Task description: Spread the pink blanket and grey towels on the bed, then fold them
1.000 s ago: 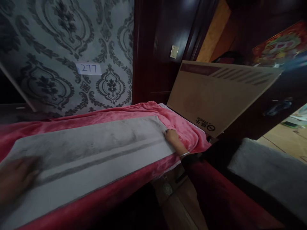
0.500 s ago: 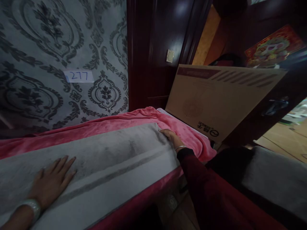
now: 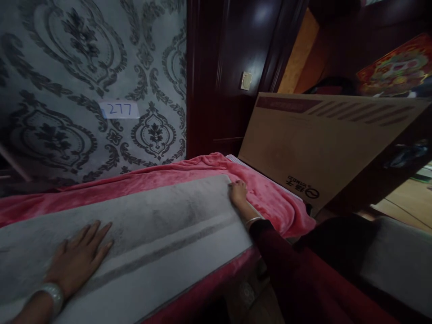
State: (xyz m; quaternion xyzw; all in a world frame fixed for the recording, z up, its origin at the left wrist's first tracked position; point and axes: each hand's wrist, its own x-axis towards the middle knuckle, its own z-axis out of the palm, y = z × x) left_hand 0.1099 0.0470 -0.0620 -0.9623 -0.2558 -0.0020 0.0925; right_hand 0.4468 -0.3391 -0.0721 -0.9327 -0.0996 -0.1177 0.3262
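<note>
A long folded grey-and-white cloth (image 3: 175,207) with a darker stripe lies flat across a pink plush blanket (image 3: 270,204). My left hand (image 3: 76,258), wearing a pale bangle, rests palm down on the cloth's left part, fingers spread. At the cloth's far right corner is my right hand (image 3: 239,195), its fingers curled at the short edge and partly hidden. A thin bangle and a dark red sleeve show on that arm.
Behind the blanket, a large cardboard box (image 3: 324,144) leans by a dark wooden door panel (image 3: 222,81). A paper label reading 277 (image 3: 119,109) sticks to the patterned wall. A grey-topped dark seat (image 3: 394,265) stands at right; tiled floor (image 3: 405,202) shows beyond.
My right hand has shifted slightly around the cloth's right corner, its fingers more curled, and the creases there look smoother. My left hand stays flat on the cloth. The view has turned slightly left.
</note>
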